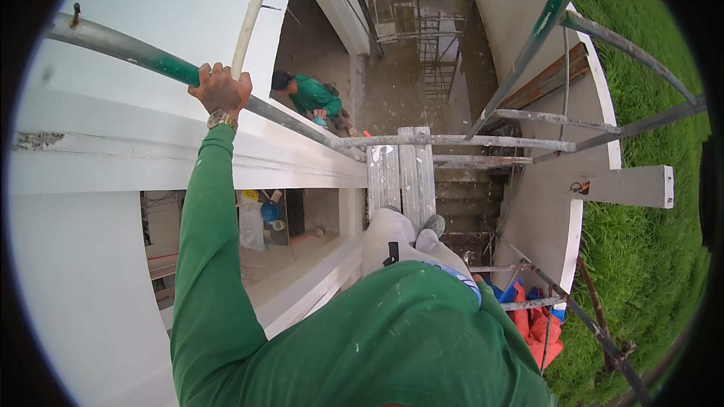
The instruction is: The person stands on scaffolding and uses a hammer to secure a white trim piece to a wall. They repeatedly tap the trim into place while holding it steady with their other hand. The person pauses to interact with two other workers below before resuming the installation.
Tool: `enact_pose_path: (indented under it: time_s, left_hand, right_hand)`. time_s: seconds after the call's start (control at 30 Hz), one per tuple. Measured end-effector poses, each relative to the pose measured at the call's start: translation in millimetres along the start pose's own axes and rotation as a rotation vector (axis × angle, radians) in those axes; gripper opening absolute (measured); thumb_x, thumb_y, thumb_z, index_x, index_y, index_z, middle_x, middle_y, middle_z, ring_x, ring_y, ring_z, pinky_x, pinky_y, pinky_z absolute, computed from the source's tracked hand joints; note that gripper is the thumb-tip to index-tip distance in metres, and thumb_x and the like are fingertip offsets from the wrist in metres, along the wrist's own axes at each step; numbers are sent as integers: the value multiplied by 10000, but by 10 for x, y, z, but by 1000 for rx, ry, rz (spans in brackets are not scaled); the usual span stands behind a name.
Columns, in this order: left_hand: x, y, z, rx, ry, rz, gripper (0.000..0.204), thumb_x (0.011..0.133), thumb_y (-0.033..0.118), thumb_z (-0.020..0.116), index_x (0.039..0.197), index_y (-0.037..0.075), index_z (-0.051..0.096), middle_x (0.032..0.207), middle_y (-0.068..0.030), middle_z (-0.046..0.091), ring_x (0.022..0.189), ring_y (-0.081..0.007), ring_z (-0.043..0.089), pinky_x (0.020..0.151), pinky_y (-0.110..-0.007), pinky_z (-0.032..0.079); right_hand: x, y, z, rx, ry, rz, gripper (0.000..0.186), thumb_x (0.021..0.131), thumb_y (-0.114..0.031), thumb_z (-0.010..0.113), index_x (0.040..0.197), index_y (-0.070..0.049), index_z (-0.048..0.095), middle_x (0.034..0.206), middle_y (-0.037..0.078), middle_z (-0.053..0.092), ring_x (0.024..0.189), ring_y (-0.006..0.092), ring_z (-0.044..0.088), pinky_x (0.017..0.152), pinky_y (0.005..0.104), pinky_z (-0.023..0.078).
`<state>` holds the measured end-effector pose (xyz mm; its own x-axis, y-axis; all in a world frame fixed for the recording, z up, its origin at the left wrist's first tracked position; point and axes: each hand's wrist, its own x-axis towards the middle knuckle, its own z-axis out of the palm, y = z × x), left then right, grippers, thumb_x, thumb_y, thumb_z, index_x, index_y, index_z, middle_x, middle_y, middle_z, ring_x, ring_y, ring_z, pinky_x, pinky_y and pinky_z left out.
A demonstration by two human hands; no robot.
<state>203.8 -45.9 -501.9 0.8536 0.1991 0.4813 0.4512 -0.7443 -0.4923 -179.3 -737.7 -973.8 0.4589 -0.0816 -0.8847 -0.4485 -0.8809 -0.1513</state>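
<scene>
Steel pipe (162, 61) slants far-left to nearer-right, left hand (220, 89) fingers curled around it; pale stick (246, 36) points far; right hand (477, 278) fingers hidden, cannot tell.

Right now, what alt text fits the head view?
The person's left hand grips a scaffold pipe, a pale stick jutting from its grasp. Below are planks, wet ground and a co-worker in green; grass lies right.

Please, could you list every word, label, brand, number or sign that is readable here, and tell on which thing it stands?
There is no readable text in this view.
Wristwatch by the left hand: any dial marks are too small to read.
Blue round object seen through the opening: any label is too small to tell.
</scene>
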Motion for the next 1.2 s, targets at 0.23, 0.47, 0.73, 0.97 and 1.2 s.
enact_pose_path:
  time_s: [0.23,0.47,0.73,0.97,1.2]
  left_hand:
    - [13,4,-53,-4,-41,-3,367,788,434,644,936,139,803,1006,16,700,1235,-232,497,901,-594,369]
    - [-40,-32,16,0,28,16,368,786,434,642,920,129,799,982,15,692,1205,-222,509,900,-605,369]
    - [16,0,-50,16,-9,5,365,806,441,627,933,144,797,980,23,681,1200,-188,517,919,-626,370]
    - [36,-80,124,16,-46,7,329,811,412,626,962,162,777,1018,12,691,1237,-220,529,856,-644,418]
    - [-7,-131,289,43,-28,11,342,824,442,627,1003,192,778,1073,61,687,1222,-197,551,831,-648,444]
  right_hand:
    - [-20,-256,-264,9,100,-32,565,777,-415,776,1128,22,704,1139,338,668,1136,435,650,953,499,527]
    - [-1267,-1650,-2036,519,203,-472,384,849,-241,786,1094,10,630,728,69,667,594,135,628,547,311,500]
    - [-2335,-3214,-2935,1198,-258,-1492,284,886,-286,785,856,-53,625,625,15,542,595,117,531,599,275,441]
    - [-3808,-3993,-3015,1096,-885,-2309,379,970,-482,649,992,-115,740,1034,166,622,687,219,609,617,358,526]
    - [-4475,-3983,-2937,1008,-1806,-1892,567,946,-291,691,1361,74,565,1424,289,546,957,287,694,634,316,530]
